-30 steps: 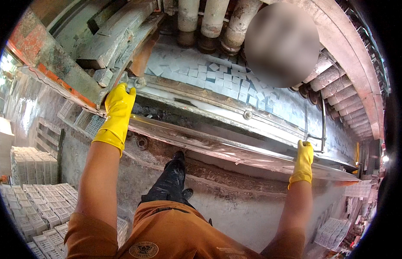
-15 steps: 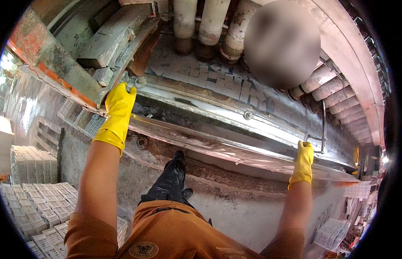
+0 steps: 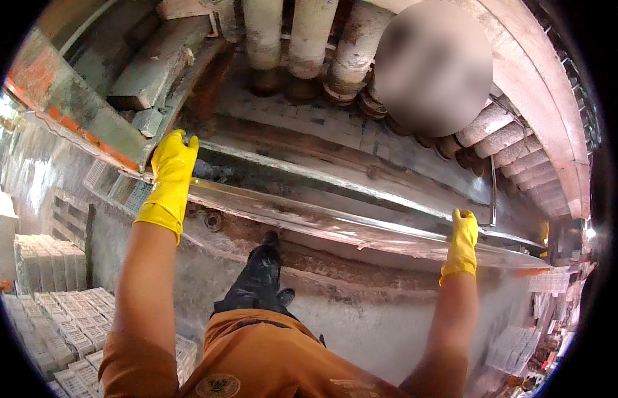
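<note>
Both arms reached forward from the lower edge, spread wide on either side of the orange-brown shirt [image 3: 289, 348], the sleeves ending near the elbows. The left forearm rose almost straight, and the left hand [image 3: 173, 169], in a long-cuffed yellow glove, lay at the left end of a long metal front panel [image 3: 289, 213], back of the hand upward, fingers pointing away from the body and partly bent. Its fingertips curled out of sight past the knuckles, so whether it gripped the panel or only rested there could not be told. The right arm stretched farther out, and the right hand [image 3: 462, 242], gloved alike, was bunched into a loose fist over the same panel toward its right end. The palm and fingertips faced away, and what they had hold of, if anything, could not be told.

The panel ran across in front of the body, bent by the lens, with a dark trough behind it whose contents were hard to make out. Farther back, pale tiles [image 3: 302, 127] lay dim and indistinct below thick rollers [image 3: 261, 40]. A round blur [image 3: 434, 69] covered part of the roller row. One dark trouser leg [image 3: 248, 282] showed under the shirt; the other was mostly hidden. Stacked white crates [image 3: 67, 325] at lower left were cut off by the dark rim.
</note>
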Demonstrator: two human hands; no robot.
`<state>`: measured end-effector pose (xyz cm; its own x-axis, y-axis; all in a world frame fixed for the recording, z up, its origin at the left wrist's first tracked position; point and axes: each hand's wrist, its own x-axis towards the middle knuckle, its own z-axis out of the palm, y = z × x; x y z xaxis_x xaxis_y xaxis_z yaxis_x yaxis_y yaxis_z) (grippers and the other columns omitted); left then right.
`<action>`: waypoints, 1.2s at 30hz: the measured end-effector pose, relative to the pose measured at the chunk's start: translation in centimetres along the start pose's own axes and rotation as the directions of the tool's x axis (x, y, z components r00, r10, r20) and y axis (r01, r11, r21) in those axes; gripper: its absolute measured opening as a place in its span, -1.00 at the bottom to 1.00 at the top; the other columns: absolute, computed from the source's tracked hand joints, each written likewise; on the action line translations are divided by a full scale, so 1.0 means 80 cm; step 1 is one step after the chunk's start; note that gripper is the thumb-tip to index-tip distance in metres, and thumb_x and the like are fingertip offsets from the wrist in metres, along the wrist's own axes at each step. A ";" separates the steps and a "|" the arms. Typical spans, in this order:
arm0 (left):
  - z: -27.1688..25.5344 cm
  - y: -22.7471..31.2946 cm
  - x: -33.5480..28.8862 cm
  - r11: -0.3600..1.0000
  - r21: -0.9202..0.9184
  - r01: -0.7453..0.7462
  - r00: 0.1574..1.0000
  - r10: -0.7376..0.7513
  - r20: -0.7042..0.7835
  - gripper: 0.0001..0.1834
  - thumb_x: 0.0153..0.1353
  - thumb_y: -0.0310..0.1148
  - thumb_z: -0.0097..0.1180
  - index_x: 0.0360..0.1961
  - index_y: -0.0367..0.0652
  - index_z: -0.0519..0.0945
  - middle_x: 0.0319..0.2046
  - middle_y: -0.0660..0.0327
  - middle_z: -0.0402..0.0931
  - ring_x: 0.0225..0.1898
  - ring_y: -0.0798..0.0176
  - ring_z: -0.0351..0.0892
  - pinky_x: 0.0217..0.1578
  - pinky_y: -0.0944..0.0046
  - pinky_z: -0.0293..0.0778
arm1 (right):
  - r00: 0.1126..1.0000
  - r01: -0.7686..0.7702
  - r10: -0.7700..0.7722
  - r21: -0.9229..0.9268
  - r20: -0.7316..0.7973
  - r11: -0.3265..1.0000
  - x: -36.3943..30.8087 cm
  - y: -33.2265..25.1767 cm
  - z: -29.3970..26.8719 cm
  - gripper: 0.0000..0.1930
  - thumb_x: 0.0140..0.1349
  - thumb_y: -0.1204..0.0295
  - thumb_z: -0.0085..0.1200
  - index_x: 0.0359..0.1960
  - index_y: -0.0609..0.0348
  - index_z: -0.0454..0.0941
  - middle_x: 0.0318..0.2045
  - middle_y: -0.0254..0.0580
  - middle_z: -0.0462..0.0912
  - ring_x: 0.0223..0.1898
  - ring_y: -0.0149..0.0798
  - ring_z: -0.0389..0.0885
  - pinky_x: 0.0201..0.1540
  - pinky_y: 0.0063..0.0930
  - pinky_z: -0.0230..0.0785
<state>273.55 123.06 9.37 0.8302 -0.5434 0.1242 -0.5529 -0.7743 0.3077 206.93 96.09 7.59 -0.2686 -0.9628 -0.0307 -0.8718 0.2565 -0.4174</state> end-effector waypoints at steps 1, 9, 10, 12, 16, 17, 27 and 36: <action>0.001 0.001 0.002 1.000 -0.009 -0.003 1.000 0.003 0.004 -0.47 0.23 0.02 0.24 0.08 -0.13 0.64 0.01 0.01 0.67 0.07 -0.09 0.63 0.09 0.03 0.51 | 0.999 0.036 -0.036 -0.023 -0.018 0.999 0.004 0.005 0.001 -0.52 0.31 0.06 0.12 -0.02 0.27 0.63 -0.25 0.09 0.73 -0.39 -0.06 0.74 -0.42 -0.20 0.61; 0.004 0.003 0.010 1.000 -0.011 -0.007 1.000 0.007 0.006 -0.49 0.23 0.01 0.22 0.05 -0.14 0.66 -0.04 0.02 0.69 0.05 -0.08 0.65 0.07 0.03 0.52 | 0.991 -0.118 0.114 0.046 0.076 0.992 0.001 -0.027 -0.005 -0.53 0.33 0.06 0.12 -0.01 0.25 0.60 -0.30 -0.01 0.72 -0.50 -0.10 0.71 -0.49 -0.20 0.60; 0.006 0.002 0.013 1.000 0.012 -0.009 1.000 0.009 -0.007 -0.49 0.23 0.01 0.22 0.04 -0.13 0.66 -0.05 0.02 0.70 0.04 -0.09 0.65 0.06 0.02 0.52 | 0.992 -0.110 0.108 0.026 0.070 0.994 0.003 -0.029 -0.006 -0.54 0.33 0.05 0.12 -0.01 0.24 0.61 -0.30 0.00 0.72 -0.47 -0.09 0.71 -0.45 -0.20 0.60; 0.004 0.006 0.011 1.000 0.013 -0.016 1.000 0.016 -0.003 -0.50 0.24 0.01 0.22 0.04 -0.13 0.66 -0.04 0.02 0.70 0.04 -0.09 0.65 0.07 0.02 0.52 | 0.994 -0.095 0.096 -0.016 0.060 0.995 0.005 -0.033 -0.008 -0.54 0.33 0.05 0.11 -0.02 0.22 0.62 -0.28 0.01 0.73 -0.43 -0.08 0.73 -0.37 -0.19 0.60; 0.004 0.014 0.016 0.999 0.033 -0.004 1.000 0.004 0.009 -0.50 0.25 0.01 0.21 0.04 -0.13 0.66 -0.04 0.02 0.69 0.05 -0.10 0.65 0.08 0.01 0.52 | 0.992 -0.096 0.099 -0.043 0.084 0.994 0.004 -0.044 -0.014 -0.54 0.33 0.04 0.09 -0.02 0.21 0.63 -0.28 0.02 0.73 -0.37 -0.05 0.74 -0.34 -0.22 0.60; 0.003 0.017 0.019 1.000 0.028 -0.004 1.000 0.003 0.020 -0.50 0.25 0.02 0.20 0.04 -0.13 0.66 -0.03 0.01 0.69 0.05 -0.10 0.64 0.08 0.01 0.51 | 0.995 -0.067 0.071 -0.060 0.069 0.996 0.011 -0.038 -0.012 -0.54 0.33 0.04 0.08 -0.02 0.21 0.63 -0.28 0.02 0.73 -0.36 -0.05 0.74 -0.34 -0.21 0.60; -0.005 0.051 0.039 0.998 0.044 0.051 0.996 -0.055 0.076 -0.45 0.26 0.04 0.15 0.13 -0.12 0.61 0.10 -0.03 0.61 0.17 -0.11 0.56 0.18 0.00 0.46 | 0.999 0.021 -0.015 -0.149 0.042 0.989 0.072 -0.033 0.003 -0.48 0.26 -0.01 0.04 -0.03 0.22 0.65 -0.08 0.11 0.72 -0.01 0.14 0.67 0.06 -0.12 0.44; 0.007 0.037 0.033 0.995 0.093 0.035 0.999 -0.038 0.038 -0.50 0.28 0.06 0.09 0.01 -0.12 0.65 0.07 -0.05 0.62 0.12 -0.15 0.58 0.12 -0.11 0.47 | 0.995 0.104 -0.104 -0.172 0.007 0.980 0.031 -0.084 -0.015 -0.49 0.28 0.00 0.08 0.01 0.21 0.63 -0.02 0.09 0.70 -0.05 0.11 0.68 -0.01 -0.05 0.48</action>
<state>274.09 119.17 10.10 0.8475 -0.5254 0.0759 -0.5280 -0.8195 0.2226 211.62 92.08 11.40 -0.1736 -0.9848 0.0062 -0.9524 0.1662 -0.2556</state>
